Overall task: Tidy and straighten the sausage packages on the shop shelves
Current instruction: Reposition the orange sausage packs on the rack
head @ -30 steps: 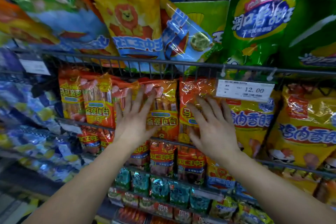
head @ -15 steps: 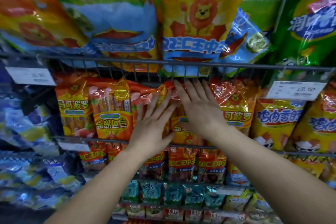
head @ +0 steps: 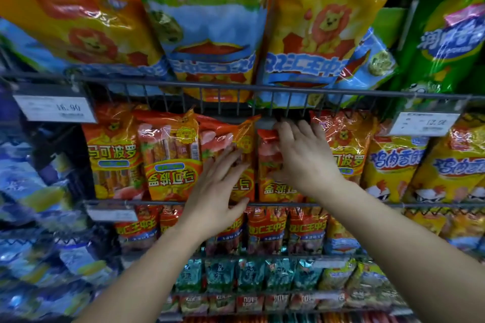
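Brace one glossy orange plastic sausage packet point(head: 244, 140) with your flat left hand point(head: 217, 191); square its neighbour point(head: 271, 189), gripped by your right hand point(head: 304, 157), upright.

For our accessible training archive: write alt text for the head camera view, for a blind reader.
A person's left hand presses flat on an orange sausage package on a wire shelf, while the right hand touches the top edge of the neighbouring package. Larger bags stand above.

Bare forearms point(head: 147, 265) end in a bare left hand point(head: 215, 191) and right hand point(head: 301, 157) with slender fingers point(head: 286, 134).
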Motion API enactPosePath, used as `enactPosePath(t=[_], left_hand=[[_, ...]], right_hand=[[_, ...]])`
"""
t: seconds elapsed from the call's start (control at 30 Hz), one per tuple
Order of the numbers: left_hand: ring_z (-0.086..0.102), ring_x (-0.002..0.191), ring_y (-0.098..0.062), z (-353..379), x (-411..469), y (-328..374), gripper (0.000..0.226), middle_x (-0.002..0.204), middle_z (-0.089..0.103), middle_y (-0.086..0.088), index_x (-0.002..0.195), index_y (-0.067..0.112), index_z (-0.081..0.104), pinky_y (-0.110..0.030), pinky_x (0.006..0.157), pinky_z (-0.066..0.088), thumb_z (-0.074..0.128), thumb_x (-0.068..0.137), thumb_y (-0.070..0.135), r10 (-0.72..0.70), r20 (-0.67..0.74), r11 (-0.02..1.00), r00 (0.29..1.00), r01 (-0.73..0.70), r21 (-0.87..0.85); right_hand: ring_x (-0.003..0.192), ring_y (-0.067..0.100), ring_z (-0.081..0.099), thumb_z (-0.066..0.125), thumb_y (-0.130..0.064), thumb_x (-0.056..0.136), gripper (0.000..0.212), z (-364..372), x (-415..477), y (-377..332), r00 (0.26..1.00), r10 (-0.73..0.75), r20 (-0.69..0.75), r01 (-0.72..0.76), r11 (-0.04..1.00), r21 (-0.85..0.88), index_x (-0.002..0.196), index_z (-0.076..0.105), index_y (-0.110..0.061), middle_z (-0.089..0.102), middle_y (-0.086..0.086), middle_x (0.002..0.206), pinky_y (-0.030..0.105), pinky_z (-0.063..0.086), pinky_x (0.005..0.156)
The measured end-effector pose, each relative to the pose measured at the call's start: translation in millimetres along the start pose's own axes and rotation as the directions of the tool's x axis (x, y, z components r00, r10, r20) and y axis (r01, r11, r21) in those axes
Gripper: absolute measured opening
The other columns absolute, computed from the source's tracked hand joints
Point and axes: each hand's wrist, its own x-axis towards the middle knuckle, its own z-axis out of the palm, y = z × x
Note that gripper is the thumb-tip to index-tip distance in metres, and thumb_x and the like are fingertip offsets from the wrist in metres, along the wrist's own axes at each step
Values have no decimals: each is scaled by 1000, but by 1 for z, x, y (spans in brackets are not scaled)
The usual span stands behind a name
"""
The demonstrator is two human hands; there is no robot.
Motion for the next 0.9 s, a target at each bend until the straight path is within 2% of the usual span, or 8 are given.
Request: enactPosePath(t=[0.1,0.2,0.47,0.57,0.7,0.8,0.9], left_hand=[[-17,147,-1,5,-1,6,72,162,2,14,150,30,32,-35,121,-6,61,88,53,-42,-11,998,999,42,-55],[-19,146,1,12,-5,13,78,161,-4,18,151,30,30,-38,122,2,63,85,57,-97,-13,988,995,94,-120],[-11,146,2,16,-1,29,80,160,4,21,150,33,30,-37,122,10,67,83,56,-211,-42,949,977,194,-250],[-9,147,2,19,0,33,80,159,6,21,149,30,33,-40,122,13,69,81,55,-245,-60,931,968,217,-292],[4,148,-1,21,-1,40,86,157,14,20,149,27,33,-39,122,18,74,77,53,-303,-77,895,950,256,-365],[10,147,-1,22,-4,47,89,155,15,23,149,29,32,-33,120,18,75,76,53,-331,-66,866,941,275,-418],[15,140,5,20,-9,58,91,152,17,25,150,34,27,-27,116,19,75,75,54,-394,-36,804,918,325,-498]], right_hand=[[97,33,58,91,-52,42,92,0,-11,7,994,-51,-97,60,994,91,115,56,-9,65,8,104,41,30,95],[95,32,61,90,-53,47,86,-3,-20,14,987,-38,-158,63,986,153,114,55,-12,66,6,101,40,32,96],[96,30,62,86,-56,57,82,-14,-45,35,961,140,-240,-63,952,300,116,46,-16,65,7,101,37,32,92],[97,21,54,87,-57,56,84,-15,-53,42,940,215,-264,-110,927,360,117,46,-16,65,5,102,33,32,89],[96,15,49,84,-58,59,80,-19,-63,48,912,289,-291,-130,876,465,117,44,-21,64,5,103,33,36,87],[97,15,49,80,-60,61,76,-25,-69,52,872,383,-305,-154,806,571,117,44,-22,59,-1,104,42,45,85],[98,16,53,79,-62,60,75,-35,-75,54,813,539,-221,-216,632,744,116,44,-26,49,-9,108,44,51,88]])
